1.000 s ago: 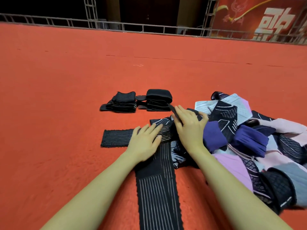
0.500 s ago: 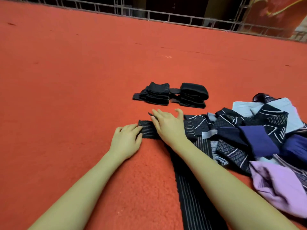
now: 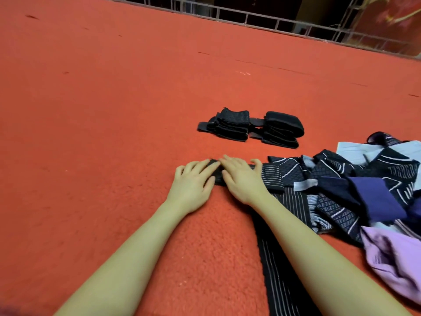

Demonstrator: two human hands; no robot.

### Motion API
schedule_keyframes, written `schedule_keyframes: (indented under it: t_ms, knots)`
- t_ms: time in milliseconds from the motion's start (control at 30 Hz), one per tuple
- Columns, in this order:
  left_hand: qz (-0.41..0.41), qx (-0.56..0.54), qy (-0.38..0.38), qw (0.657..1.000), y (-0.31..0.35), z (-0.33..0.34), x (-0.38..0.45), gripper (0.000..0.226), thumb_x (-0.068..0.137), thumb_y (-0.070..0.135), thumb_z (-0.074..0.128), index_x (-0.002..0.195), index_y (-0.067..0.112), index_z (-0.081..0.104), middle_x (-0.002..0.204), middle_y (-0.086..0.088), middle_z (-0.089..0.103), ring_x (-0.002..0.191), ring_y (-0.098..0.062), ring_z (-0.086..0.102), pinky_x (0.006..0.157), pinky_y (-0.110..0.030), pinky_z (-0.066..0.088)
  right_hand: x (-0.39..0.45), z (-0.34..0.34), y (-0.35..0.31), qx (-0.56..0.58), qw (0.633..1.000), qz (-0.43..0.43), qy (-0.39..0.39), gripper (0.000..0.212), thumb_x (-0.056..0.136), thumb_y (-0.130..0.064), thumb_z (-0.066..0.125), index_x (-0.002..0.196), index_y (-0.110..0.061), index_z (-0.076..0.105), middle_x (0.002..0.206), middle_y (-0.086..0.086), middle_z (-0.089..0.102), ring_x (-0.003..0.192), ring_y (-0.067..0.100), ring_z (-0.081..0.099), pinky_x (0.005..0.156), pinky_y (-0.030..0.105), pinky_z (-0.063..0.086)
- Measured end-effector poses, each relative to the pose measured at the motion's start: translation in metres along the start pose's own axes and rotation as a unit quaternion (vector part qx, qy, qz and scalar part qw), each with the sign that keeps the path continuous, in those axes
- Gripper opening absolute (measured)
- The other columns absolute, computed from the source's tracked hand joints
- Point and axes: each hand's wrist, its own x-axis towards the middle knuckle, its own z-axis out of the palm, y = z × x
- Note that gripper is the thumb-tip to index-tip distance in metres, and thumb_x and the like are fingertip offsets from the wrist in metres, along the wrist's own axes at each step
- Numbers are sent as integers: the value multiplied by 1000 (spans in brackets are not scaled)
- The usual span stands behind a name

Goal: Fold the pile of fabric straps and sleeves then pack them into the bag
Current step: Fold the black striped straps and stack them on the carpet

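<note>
Your left hand (image 3: 192,187) is lying flat, palm down, fingers pretty much straight, with the fingertips resting on the left end of the black striped strap (image 3: 272,179), not gripping anything. Right hand (image 3: 242,180) is doing the same thing just beside it: fingers spread and relaxed, pressing down on the folded bit of that strap, thumb sticking out toward the pile. So both hands are loose and flat on the fabric, almost touching each other, and you're not pinching or clutching a thing. The strap itself runs across under your fingers and then a long tail of it trails back toward you along the red carpet (image 3: 114,133), passing under your right forearm. Off to the right, the messy pile of straps and sleeves (image 3: 364,185) is touching the strap's right end: dark patterned pieces, a couple of purple ones, some pale grey stuff at the back, and a lilac sleeve (image 3: 391,258) closest to you at the right edge. Further out on the carpet, well apart from your hands, you've got two folded black bundles (image 3: 252,127) sitting side by side, touching. Way at the back there's a metal railing (image 3: 273,21) along the carpet's edge. Can't spot the bag anywhere from the head view.
</note>
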Motion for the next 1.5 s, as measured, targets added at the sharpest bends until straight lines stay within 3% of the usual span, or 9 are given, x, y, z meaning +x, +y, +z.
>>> schedule_keyframes:
  t_ms: [133, 300, 500, 600, 700, 833, 1000, 1133, 1500]
  knots:
    - [-7, 60, -54, 997, 2, 1, 2, 66, 88, 55, 12, 130, 30, 56, 146, 4, 44, 132, -20, 38, 102, -39, 23, -20, -7, 33, -16, 982, 95, 164, 38, 87, -26, 38, 106, -10, 67, 136, 5, 54, 127, 23, 44, 96, 40, 13]
    - [-45, 90, -3, 995, 9, 4, 2, 50, 86, 45, 32, 89, 16, 74, 103, -6, 71, 97, -31, 64, 79, -45, 46, -51, -4, 69, -108, 967, 188, 135, 29, 88, -24, 58, 91, 3, 68, 140, 18, 49, 130, 35, 42, 96, 46, 15]
    - [-107, 128, -58, 984, 52, 5, 9, 55, 101, 44, 25, 136, 6, 45, 156, -9, 24, 142, -25, 22, 109, -42, 20, -57, -1, 69, -115, 968, 212, 75, 49, 95, -43, 45, 116, -1, 58, 155, 12, 25, 142, 30, 17, 101, 46, 6]
    - [-118, 105, -36, 987, 55, 13, 9, 57, 101, 44, 24, 138, 4, 40, 155, -16, 24, 139, -27, 29, 110, -40, 19, -57, -1, 70, -70, 968, 222, 90, 45, 93, -42, 51, 116, -3, 55, 148, 13, 35, 139, 30, 22, 102, 43, 7]
    - [-25, 40, 2, 999, 53, 15, 5, 69, 92, 52, 15, 142, 11, 40, 154, -16, 27, 139, -31, 31, 110, -46, 19, -60, -1, 72, -7, 966, 214, 146, 24, 92, -31, 58, 103, -10, 56, 124, 7, 54, 133, 27, 32, 99, 39, 9]
    - [59, 60, -109, 990, 56, 12, 4, 69, 87, 62, -2, 150, 40, 15, 160, 5, 9, 146, -27, 8, 114, -46, 4, -67, 0, 70, 57, 958, 184, 214, 12, 89, -20, 62, 96, -12, 55, 92, 7, 61, 100, 28, 54, 97, 39, 14]
    - [29, 85, -187, 978, 58, 12, 5, 52, 97, 59, 14, 148, 48, 11, 160, 8, 3, 147, -27, -5, 116, -49, -6, -68, 1, 69, 44, 961, 183, 204, 27, 87, -23, 66, 112, -12, 62, 91, 8, 63, 99, 28, 55, 96, 40, 14]
    - [19, 81, -190, 978, 67, 9, 6, 54, 97, 60, 15, 149, 47, 8, 161, 6, 1, 146, -31, -6, 116, -51, -5, -68, -9, 68, 25, 942, 156, 295, 5, 83, -16, 64, 86, -16, 69, 70, -2, 65, 76, 27, 60, 84, 37, 19]
    - [15, 40, -142, 989, 102, 7, 1, 53, 98, 55, 17, 148, 47, 2, 161, 7, -3, 147, -29, -5, 115, -55, -1, -87, -21, 71, -16, 917, 109, 383, 24, 86, -20, 44, 77, -13, 65, 63, -3, 62, 61, 24, 55, 76, 36, 23]
